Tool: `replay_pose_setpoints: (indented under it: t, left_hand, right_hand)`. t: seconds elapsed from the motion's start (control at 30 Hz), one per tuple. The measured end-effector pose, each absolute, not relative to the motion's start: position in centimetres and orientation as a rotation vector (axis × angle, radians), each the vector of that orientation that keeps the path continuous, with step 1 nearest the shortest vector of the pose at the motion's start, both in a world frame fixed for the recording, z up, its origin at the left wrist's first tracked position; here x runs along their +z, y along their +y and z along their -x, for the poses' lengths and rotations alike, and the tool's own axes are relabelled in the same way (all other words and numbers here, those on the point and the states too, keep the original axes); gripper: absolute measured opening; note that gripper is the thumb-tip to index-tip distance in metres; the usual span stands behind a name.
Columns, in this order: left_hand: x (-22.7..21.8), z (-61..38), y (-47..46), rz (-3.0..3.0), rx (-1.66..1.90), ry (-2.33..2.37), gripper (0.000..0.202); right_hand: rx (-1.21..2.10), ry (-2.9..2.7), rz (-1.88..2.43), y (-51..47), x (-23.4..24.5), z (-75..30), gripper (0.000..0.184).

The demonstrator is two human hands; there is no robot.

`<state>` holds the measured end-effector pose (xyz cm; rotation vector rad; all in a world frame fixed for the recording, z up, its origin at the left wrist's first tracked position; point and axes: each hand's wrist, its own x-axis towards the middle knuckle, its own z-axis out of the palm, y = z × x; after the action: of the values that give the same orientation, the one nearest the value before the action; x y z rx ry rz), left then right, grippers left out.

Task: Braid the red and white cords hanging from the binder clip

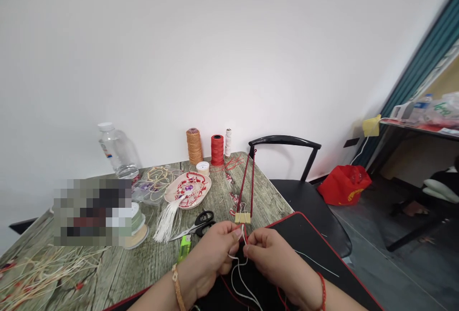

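My left hand [219,246] and my right hand [267,252] meet just below a yellow binder clip [243,218] at the mat's far edge. Both are pinched closed on cord. White cord [238,275] runs between them and hangs in loops over the black mat [304,244]. Red strands show between the hands and lower down on the mat. From the clip, a dark red cord [253,182] stretches back to the chair. My fingertips partly hide the point where white and red meet. Near my left wrist lie a green lighter [184,248] and black-handled scissors [201,224].
A pink plate [204,196] holds beaded red cord and a white tassel [168,220]. Orange [194,146], red [217,150] and white [228,143] thread spools stand by the wall, with a plastic bottle [116,151] to the left. Cut cords [46,273] litter the table's left. A black chair [304,201] stands behind.
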<state>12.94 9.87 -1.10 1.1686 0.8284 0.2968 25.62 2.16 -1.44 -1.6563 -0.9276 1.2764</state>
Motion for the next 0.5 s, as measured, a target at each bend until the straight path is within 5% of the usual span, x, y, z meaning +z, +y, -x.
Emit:
replay_pose_setpoints:
  t: [0.5]
  left_hand:
    - [-1.9, -12.8, 10.9, -1.093, 0.329, 0.824, 0.041]
  right_hand:
    - [1.518, -0.961, 1.641, -2.9, 0.0, -27.0, 0.007]
